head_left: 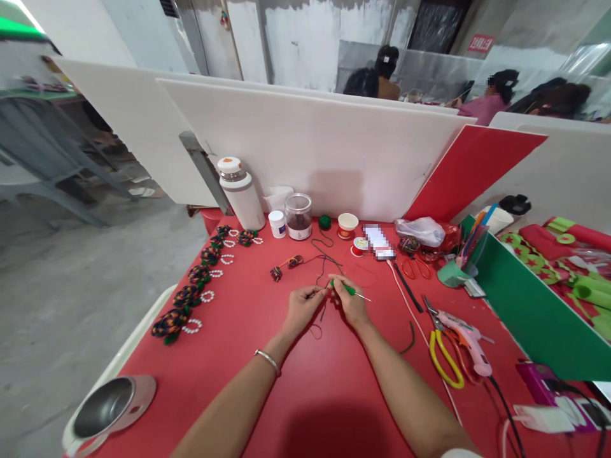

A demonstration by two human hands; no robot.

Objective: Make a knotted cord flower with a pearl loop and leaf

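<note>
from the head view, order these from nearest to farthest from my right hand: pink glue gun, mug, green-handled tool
1. Green-handled tool: held in the right hand itself
2. Pink glue gun: on the table, off to the right
3. Mug: farthest, at the table's left edge, beyond the left arm

hands [303,308]: 2 | green-handled tool [350,290]: 1 | bead loops [192,332]: 7 | mug [142,391]: 1
</note>
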